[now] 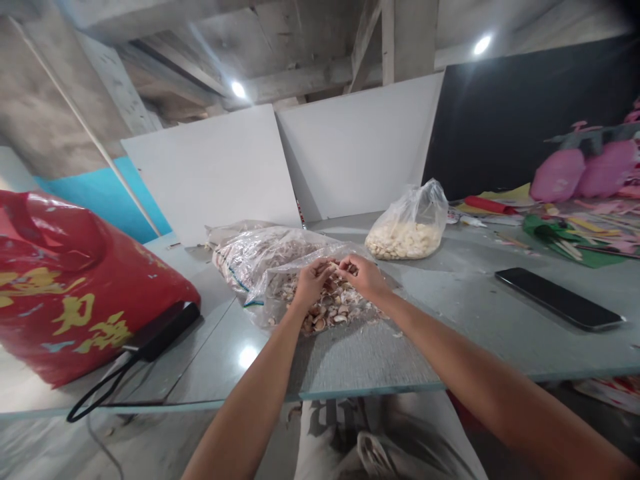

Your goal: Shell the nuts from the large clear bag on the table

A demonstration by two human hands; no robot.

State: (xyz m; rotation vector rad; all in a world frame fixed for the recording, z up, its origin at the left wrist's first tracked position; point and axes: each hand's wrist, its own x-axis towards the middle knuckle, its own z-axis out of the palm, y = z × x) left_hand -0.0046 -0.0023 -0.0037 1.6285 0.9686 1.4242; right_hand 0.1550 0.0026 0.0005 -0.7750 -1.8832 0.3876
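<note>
My left hand [313, 283] and my right hand [365, 277] meet over a spread of garlic cloves [327, 313] and loose skins at the mouth of a clear plastic bag [260, 250]. The fingers of both are pinched together at a small pale garlic clove [334, 266], which they partly hide. The big bag lies on its side, bulging with more unpeeled garlic. Behind my right hand stands a smaller clear bag [407, 230] with pale peeled cloves in its bottom.
On the glass-topped table [360, 363], a red bag [90, 280] with yellow lettering stands left, a cabled black power bank [163, 330] against it. To the right lie a phone [557, 297], a green sheet [595, 247] and craft scraps; pink bottles [557, 173] stand behind.
</note>
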